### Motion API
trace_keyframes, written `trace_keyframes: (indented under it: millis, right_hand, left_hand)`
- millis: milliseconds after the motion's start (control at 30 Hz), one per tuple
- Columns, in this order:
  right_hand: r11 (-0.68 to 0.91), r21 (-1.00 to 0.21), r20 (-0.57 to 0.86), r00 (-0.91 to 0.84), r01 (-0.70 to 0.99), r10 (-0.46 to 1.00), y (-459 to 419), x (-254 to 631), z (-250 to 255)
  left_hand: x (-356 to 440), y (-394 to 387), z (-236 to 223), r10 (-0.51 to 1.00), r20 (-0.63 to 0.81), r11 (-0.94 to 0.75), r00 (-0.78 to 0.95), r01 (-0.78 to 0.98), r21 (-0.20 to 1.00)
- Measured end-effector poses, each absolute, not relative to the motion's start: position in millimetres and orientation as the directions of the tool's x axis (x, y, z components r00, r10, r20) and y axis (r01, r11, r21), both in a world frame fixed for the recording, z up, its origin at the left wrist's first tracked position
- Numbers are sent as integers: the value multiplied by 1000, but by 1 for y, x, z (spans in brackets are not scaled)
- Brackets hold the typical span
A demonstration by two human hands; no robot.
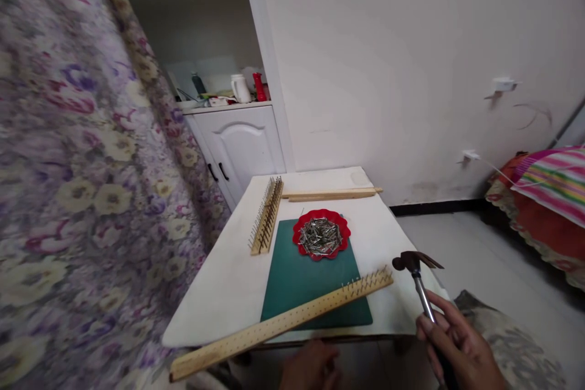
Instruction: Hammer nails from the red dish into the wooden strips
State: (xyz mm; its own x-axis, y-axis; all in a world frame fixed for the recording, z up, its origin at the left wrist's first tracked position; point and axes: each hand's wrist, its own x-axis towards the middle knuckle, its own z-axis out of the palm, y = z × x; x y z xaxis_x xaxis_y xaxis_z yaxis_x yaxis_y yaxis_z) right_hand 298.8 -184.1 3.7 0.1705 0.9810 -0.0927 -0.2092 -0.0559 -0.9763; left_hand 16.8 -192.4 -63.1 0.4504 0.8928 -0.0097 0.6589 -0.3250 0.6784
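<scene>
On the right, my right hand (pixel 457 341) is wrapped round the handle of a claw hammer (pixel 423 292), its head pointing up beside the table's edge. Low in the middle, my left hand (pixel 313 365) hangs just below the table's front edge, its fingers bent and dim; whether they hold anything is unclear. A wooden strip (pixel 274 326) lies slanted across the green mat (pixel 292 280), its near left end jutting past the table. Rows of dots run along it, and several nails stand in its right end. A red scalloped bowl (pixel 322 216) full of loose nails sits on the mat.
The white table (pixel 214 298) also bears a strip studded with nails (pixel 267 219) at left and bare wooden strips (pixel 331 196) at the back. A floral curtain (pixel 105 183) hangs at left, a white cabinet (pixel 249 140) stands behind, and a draped bed (pixel 548 207) is at right.
</scene>
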Motion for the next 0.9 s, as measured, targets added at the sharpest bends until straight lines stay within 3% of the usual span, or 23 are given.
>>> trace_keyframes:
  millis: [100, 200, 367, 900]
  right_hand:
    - [-70, -972, -107, 155, -225, 982, -184, 297, 4]
    - [-95, -959, -136, 140, -267, 981, -184, 295, 2]
    - [-84, -954, -134, 157, -288, 978, -185, 295, 0]
    - [-111, -966, -145, 134, -233, 980, -173, 288, -2]
  left_hand:
    - [-8, -191, -48, 914, 290, -394, 283, 787, 475]
    - [-30, -187, -37, 901, 400, -324, 170, 876, 357]
    - [-46, -174, -43, 931, 336, -247, 141, 923, 296]
    - [-43, -158, -37, 974, 186, -205, 133, 869, 451]
